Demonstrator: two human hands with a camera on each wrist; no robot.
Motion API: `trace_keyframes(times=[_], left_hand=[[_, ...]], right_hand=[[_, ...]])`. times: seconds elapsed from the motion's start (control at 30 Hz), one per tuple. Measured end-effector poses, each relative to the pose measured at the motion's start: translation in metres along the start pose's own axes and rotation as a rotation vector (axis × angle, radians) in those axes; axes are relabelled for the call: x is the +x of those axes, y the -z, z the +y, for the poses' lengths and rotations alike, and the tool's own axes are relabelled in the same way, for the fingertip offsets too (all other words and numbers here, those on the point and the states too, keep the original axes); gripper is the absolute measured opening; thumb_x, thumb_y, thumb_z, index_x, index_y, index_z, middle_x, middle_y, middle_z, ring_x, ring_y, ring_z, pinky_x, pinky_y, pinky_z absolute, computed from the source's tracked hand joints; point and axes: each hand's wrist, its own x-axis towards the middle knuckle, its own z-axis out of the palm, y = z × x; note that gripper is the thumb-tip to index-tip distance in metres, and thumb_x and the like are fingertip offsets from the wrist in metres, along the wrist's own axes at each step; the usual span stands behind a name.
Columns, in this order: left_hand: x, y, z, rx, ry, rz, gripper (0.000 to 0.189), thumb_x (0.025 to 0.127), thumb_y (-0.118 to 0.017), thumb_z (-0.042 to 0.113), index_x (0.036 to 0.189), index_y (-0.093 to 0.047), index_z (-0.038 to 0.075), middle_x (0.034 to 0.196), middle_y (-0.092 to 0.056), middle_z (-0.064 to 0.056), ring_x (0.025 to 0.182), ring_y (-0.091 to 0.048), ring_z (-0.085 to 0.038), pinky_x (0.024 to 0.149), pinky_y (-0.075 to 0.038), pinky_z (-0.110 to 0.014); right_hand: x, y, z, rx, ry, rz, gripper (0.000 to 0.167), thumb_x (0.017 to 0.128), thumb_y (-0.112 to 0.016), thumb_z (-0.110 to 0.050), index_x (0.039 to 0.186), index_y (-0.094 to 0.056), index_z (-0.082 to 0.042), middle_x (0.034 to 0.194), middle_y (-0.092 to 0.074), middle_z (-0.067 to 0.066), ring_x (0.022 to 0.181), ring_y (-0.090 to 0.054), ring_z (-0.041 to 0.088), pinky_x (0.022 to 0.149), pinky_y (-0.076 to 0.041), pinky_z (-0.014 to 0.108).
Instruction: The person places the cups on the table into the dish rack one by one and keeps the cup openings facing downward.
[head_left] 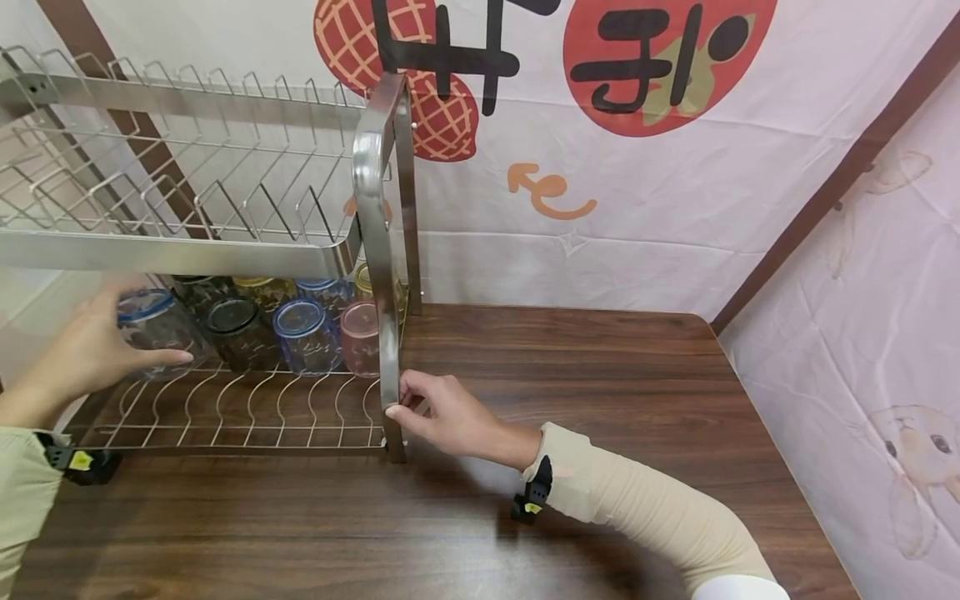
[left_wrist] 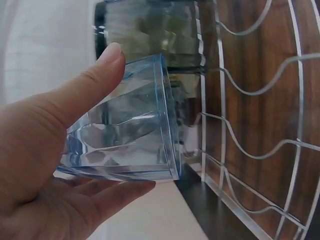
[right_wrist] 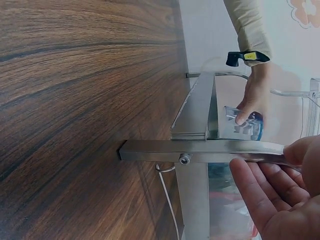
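Observation:
My left hand (head_left: 90, 354) grips a clear, blue-tinted drinking glass (left_wrist: 130, 125) at the left end of the rack's lower shelf. Its base faces up and its rim is close over the wire shelf (left_wrist: 240, 135). Thumb and fingers lie on opposite sides of the glass. With my right hand (head_left: 453, 417) I pinch the front upright of the metal dish rack (head_left: 371, 208) near its lower end. Beside the held glass stand upturned glasses: a dark one (head_left: 243, 337), a blue one (head_left: 307, 337) and a pink one (head_left: 362, 337).
More glasses stand in a row behind, among them a yellow one (head_left: 266, 292). The rack's upper tier (head_left: 180, 250) of wire plate slots overhangs the shelf. Beneath the rack is a brown wooden table (head_left: 570, 392), with a printed cloth (head_left: 637, 217) behind it.

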Motion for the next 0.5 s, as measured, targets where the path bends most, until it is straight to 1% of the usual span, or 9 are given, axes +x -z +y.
trace_keyframes(times=[0.07,0.2,0.33,0.4,0.5], left_hand=[[0.0,-0.003,-0.004,0.007,0.002,0.002,0.117,0.061,-0.098,0.019,0.149,-0.026,-0.009,0.138,-0.034,-0.045,0.115,-0.027,-0.071,0.089,-0.027,-0.076],[-0.001,-0.01,-0.01,0.008,-0.012,0.033,0.118,0.057,-0.099,0.018,0.145,-0.027,-0.012,0.136,-0.034,-0.045,0.114,-0.028,-0.07,0.092,-0.024,-0.077],[0.001,-0.017,-0.015,-0.021,-0.036,0.07,0.114,0.053,-0.099,0.015,0.139,-0.031,-0.016,0.126,-0.037,-0.045,0.108,-0.035,-0.066,0.09,-0.027,-0.074],[0.002,-0.02,-0.017,-0.04,-0.032,0.066,0.114,0.054,-0.099,0.015,0.138,-0.031,-0.018,0.123,-0.037,-0.046,0.106,-0.036,-0.063,0.088,-0.03,-0.073],[0.003,-0.026,-0.022,-0.061,-0.008,0.048,0.114,0.057,-0.099,0.016,0.138,-0.028,-0.021,0.122,-0.035,-0.049,0.106,-0.036,-0.062,0.088,-0.031,-0.073]], right_hand=[[0.0,0.0,0.0,-0.005,0.0,-0.001,0.012,0.099,-0.067,-0.011,0.091,-0.059,-0.008,0.087,-0.071,0.004,0.076,-0.061,-0.002,0.065,-0.053,0.016],[0.001,-0.001,0.001,-0.004,0.006,-0.002,0.013,0.099,-0.067,-0.011,0.09,-0.058,-0.008,0.087,-0.071,0.005,0.076,-0.061,-0.002,0.065,-0.053,0.015],[0.001,-0.001,0.002,-0.003,0.017,0.0,0.014,0.099,-0.068,-0.01,0.09,-0.057,-0.007,0.087,-0.071,0.006,0.076,-0.061,-0.002,0.065,-0.053,0.015],[0.001,-0.001,0.002,-0.005,0.018,0.003,0.014,0.098,-0.068,-0.01,0.089,-0.057,-0.007,0.087,-0.07,0.006,0.075,-0.061,-0.002,0.064,-0.053,0.015],[0.001,-0.001,0.002,0.003,0.019,0.001,0.014,0.098,-0.068,-0.01,0.089,-0.057,-0.007,0.087,-0.07,0.005,0.074,-0.06,-0.002,0.063,-0.053,0.015]])
